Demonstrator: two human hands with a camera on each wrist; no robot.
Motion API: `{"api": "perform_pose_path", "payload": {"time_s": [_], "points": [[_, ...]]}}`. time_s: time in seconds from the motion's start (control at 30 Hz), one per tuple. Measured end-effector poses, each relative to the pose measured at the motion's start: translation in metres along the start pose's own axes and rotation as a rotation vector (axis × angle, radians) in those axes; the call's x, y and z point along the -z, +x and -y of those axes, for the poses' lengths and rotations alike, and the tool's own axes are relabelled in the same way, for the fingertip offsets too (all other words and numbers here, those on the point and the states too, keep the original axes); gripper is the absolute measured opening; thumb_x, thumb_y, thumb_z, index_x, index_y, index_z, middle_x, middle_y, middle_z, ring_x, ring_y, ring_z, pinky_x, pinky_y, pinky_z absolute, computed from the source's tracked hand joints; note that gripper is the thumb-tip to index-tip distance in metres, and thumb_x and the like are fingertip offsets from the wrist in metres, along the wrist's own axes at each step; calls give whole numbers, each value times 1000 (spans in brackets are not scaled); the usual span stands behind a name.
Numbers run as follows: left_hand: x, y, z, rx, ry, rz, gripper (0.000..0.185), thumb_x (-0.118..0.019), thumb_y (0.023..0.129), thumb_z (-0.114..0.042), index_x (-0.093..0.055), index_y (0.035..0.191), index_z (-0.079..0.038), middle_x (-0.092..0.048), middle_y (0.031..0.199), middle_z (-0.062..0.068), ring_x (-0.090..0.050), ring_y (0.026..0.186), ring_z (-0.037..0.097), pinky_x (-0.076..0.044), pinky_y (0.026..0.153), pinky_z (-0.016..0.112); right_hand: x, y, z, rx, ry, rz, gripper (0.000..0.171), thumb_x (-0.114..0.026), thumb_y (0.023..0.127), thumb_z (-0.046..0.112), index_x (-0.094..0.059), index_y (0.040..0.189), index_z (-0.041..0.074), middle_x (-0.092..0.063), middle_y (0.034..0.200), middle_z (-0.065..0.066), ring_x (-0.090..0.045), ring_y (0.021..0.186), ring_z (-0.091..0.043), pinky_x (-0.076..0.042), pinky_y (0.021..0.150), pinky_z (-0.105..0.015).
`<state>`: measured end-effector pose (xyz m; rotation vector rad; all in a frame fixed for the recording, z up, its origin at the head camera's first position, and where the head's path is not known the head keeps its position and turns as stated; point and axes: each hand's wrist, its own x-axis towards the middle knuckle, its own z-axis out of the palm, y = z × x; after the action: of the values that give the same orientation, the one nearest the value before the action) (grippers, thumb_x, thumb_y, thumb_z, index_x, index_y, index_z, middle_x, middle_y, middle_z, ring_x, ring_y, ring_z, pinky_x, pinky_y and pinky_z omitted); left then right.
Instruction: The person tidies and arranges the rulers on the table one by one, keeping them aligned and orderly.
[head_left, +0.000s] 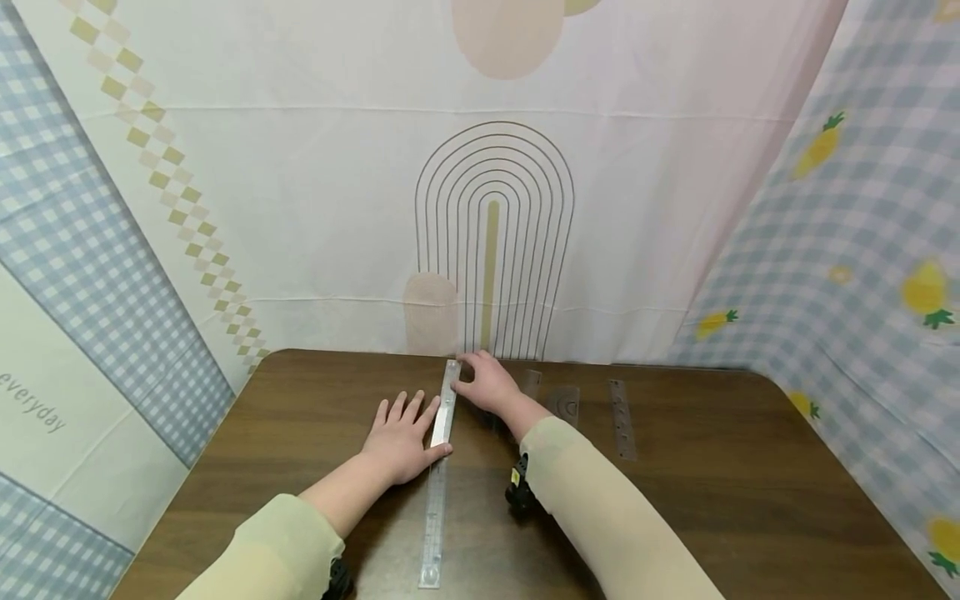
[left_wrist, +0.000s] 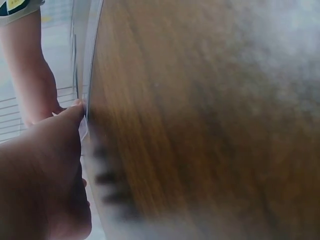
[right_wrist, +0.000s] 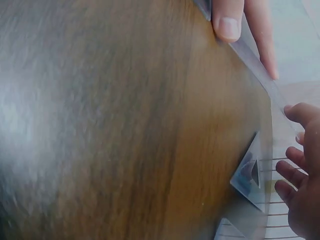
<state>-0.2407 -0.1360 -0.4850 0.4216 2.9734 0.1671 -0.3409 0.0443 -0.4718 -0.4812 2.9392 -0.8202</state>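
Observation:
A long clear ruler lies lengthwise on the brown wooden table, running away from the person. My left hand is spread over its left side, fingers straight and thumb laid across the ruler. In the left wrist view the thumb meets the ruler's edge. My right hand is at the ruler's far end, with thumb and index fingertips at the right edge and a gap between them. The right wrist view shows its other fingers loosely bent. Beneath the right hand, a clear set square is partly hidden in the head view.
Right of the right forearm lie a small clear ruler, a clear protractor-like template and a narrow strip with holes. A patterned white cloth hangs behind the table's far edge. Checked cloth hangs on the right.

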Motion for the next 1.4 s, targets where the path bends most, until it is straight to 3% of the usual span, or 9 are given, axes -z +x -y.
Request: {"api": "perform_pose_path", "payload": {"time_s": [0.2, 0.47, 0.87, 1.2, 1.4], "points": [[-6, 1, 3, -2, -5, -39, 88, -44, 92, -72, -16, 161, -24, -16, 165, 11, -9, 150, 38, -4, 118, 58, -3, 0, 1, -28, 244, -7, 48, -67, 95, 25, -54, 139, 11, -62, 103, -3, -60, 86, -18, -50, 75, -35], [-4, -1, 1, -9, 4, -50, 88, -45, 93, -71, -18, 161, -23, -17, 164, 12, -10, 150, 38, -2, 118, 58, -8, -2, -1, -82, 547, 22, 48, -64, 98, 14, -48, 143, 9, -68, 97, -6, -67, 70, -18, -57, 60, -33], [-7, 0, 3, -17, 3, -92, 87, -45, 93, -71, -20, 160, -22, -18, 164, 13, -11, 150, 39, -3, 118, 58, -12, -1, 1, -126, 731, -1, 50, -60, 98, 6, -48, 146, 9, -67, 95, -12, -67, 66, -20, -58, 60, -33], [-3, -1, 1, -19, -2, -102, 85, -46, 95, -67, -18, 161, -21, -15, 165, 12, -9, 150, 38, -3, 118, 58, -11, -4, 5, -133, 808, -51, 51, -57, 100, 6, -45, 149, 10, -67, 95, -12, -67, 71, -25, -59, 65, -35], [-5, 0, 2, -42, -5, -131, 86, -47, 94, -67, -20, 160, -20, -16, 165, 13, -10, 150, 39, -4, 118, 58, -10, -6, 5, -138, 843, -64, 52, -58, 100, 6, -45, 150, 10, -66, 95, -12, -64, 68, -18, -59, 65, -34]]}}
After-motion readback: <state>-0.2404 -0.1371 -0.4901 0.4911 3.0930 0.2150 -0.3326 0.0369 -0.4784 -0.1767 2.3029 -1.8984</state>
